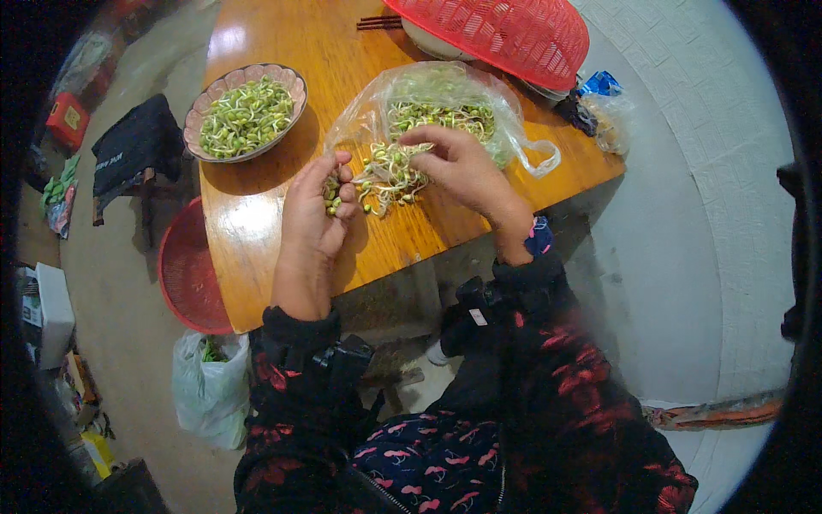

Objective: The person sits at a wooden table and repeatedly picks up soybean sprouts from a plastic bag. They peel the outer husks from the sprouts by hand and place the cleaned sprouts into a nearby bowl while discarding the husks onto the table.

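Note:
My left hand [321, 205] is curled, palm up, around several bean sprouts with green-yellow heads [332, 196]. Over a small loose heap of bean sprouts [393, 173] on the wooden table, my right hand [453, 160] bends its thumb and fingers down. Whether a sprout is pinched between them is hard to make out. Just behind the heap lies a clear plastic bag [507, 115] with more sprouts [443, 115] inside. A scalloped pink bowl with a dark rim [192, 119], at the table's left, holds a mound of sprouts [247, 117].
At the back of the wooden table [257, 257], a red plastic mesh cover [507, 38] sits over dishes, beside chopsticks [379, 23]. A red basket [183, 270] and a white plastic bag of greens [212, 392] are below the left edge. A stool with dark cloth [138, 144] stands farther left.

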Available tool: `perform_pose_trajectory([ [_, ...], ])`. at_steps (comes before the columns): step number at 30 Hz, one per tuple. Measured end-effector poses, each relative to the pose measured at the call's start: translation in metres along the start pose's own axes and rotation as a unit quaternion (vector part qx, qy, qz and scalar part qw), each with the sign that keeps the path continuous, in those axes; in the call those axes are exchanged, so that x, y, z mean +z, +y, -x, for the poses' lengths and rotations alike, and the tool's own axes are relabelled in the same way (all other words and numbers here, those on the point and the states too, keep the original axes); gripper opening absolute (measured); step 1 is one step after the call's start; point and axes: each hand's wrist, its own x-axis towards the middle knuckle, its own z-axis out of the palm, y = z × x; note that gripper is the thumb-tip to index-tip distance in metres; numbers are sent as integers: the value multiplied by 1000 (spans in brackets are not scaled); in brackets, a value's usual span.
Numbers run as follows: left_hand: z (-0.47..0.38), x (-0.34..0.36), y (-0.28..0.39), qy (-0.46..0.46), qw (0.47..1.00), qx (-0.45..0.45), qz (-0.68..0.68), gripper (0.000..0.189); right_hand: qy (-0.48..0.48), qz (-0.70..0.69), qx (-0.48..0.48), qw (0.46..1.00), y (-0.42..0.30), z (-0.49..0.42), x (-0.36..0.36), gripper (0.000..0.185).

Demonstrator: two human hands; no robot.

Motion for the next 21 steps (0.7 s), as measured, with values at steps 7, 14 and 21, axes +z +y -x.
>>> perform_pose_trajectory([
  [7,-1,-1,-3,9,1000,24,-6,12,181,-2,79,980,12,11,-8,15],
  [14,4,4,-2,-7,999,31,-37,10,114,150,-205,961,17,11,-6,18],
  [21,6,12,-1,-23,991,36,-123,11,78,165,-218,959,16,16,14,14],
])
